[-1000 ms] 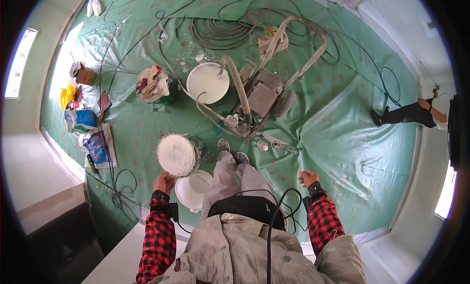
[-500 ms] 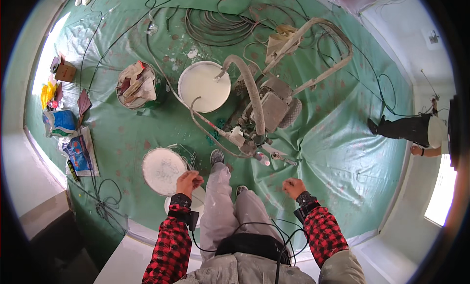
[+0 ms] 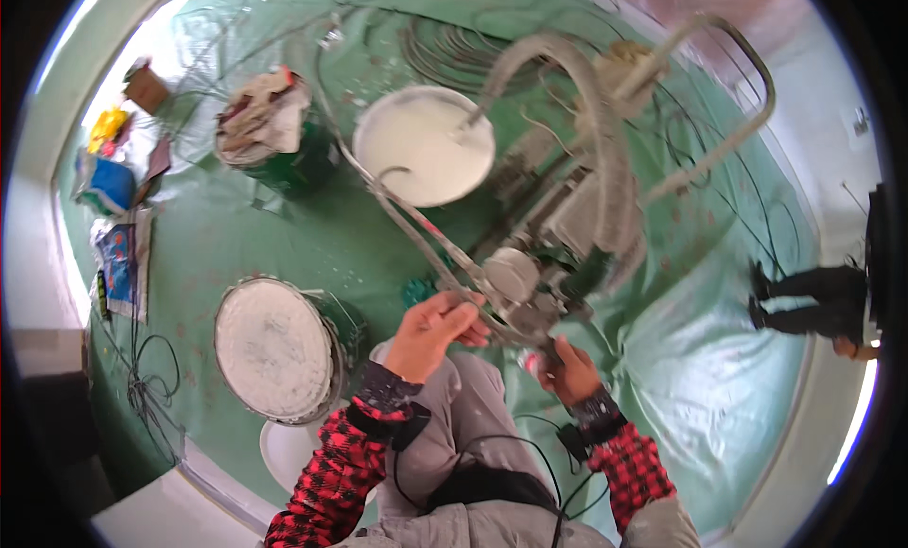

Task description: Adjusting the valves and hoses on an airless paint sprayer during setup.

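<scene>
A dusty airless paint sprayer [image 3: 567,217] stands before me on the green floor sheet. Its thick curved suction hose [image 3: 605,122] dips into a bucket of white paint [image 3: 421,151]. A thin grey hose [image 3: 416,231] runs from that bucket to the machine's near end. There my left hand [image 3: 430,330] has its fingers closed round the thin hose, partly blurred. Just right of it, my right hand [image 3: 570,370] grips a dark fitting low on the sprayer, beside a small red-and-white part [image 3: 532,362]. The fingers partly cover the fitting.
A white-crusted bucket [image 3: 274,349] stands left of my legs, with another white container [image 3: 288,453] below it. A green bucket [image 3: 293,165] holds crumpled scraps. Coiled hoses [image 3: 445,52] and cables [image 3: 151,387] lie about. Another person [image 3: 813,297] stands at far right.
My body has lowered toward the sprayer. Both hands, apart and off the machine before, have come forward and together, onto the thin hose and the dark fitting.
</scene>
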The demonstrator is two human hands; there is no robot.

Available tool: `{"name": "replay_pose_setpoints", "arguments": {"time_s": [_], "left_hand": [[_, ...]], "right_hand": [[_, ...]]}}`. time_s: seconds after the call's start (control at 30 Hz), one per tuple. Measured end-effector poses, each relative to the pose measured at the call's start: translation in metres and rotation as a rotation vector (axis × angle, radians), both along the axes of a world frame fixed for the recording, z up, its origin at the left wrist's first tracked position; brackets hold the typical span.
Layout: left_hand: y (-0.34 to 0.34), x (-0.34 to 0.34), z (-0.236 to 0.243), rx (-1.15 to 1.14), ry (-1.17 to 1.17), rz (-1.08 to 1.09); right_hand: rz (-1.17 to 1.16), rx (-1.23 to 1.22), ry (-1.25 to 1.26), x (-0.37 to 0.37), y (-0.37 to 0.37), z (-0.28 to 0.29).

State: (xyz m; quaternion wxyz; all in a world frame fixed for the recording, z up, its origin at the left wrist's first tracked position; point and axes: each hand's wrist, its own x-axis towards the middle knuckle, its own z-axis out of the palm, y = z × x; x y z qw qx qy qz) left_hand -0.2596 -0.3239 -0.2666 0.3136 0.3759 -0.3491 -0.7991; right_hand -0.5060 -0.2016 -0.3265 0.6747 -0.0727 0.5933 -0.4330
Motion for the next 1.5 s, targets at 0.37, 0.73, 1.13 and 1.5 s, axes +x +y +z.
{"name": "replay_pose_setpoints", "arguments": {"time_s": [0.37,0.73,1.13,1.5], "left_hand": [[-0.056,0.051,-0.023,0.062,-0.173,0.624],[-0.206,0.069,-0.049,-0.076,-0.751,0.522],[-0.262,0.099,-0.084,-0.408,-1.123,-0.171],[-0.181,0.088,-0.003,-0.055,-0.481,0.344]], "right_hand": [[0.270,-0.393,0.349,-0.005,0.002,-0.016],[0.257,-0.393,0.436,-0.006,0.006,-0.003],[0.248,-0.291,0.382,0.003,-0.001,-0.003],[0.237,-0.354,0.362,-0.005,-0.002,-0.005]]}}
